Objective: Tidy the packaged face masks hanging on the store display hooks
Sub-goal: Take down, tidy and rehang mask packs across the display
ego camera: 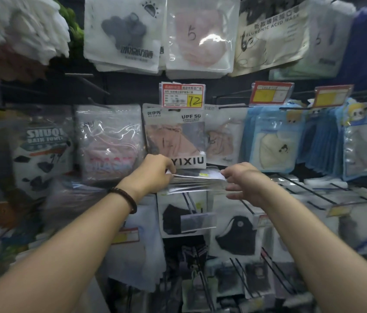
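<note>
A stack of several flat mask packets (197,180) is held level in front of the display, just below the hanging YIXIU UPF 50 mask pack (175,136). My left hand (155,171), with a dark bead bracelet on the wrist, grips the stack's left end. My right hand (244,180) pinches the stack's right end with its fingertips, the lower fingers spread. Black mask packs (236,233) hang on hooks below the stack.
A price tag marked 12 (182,95) sits above the YIXIU pack. Blue children's mask packs (272,141) hang to the right, a pink mask pack (110,143) and a bath towel pack (42,152) to the left. Bare wire hooks (309,190) jut out at the right.
</note>
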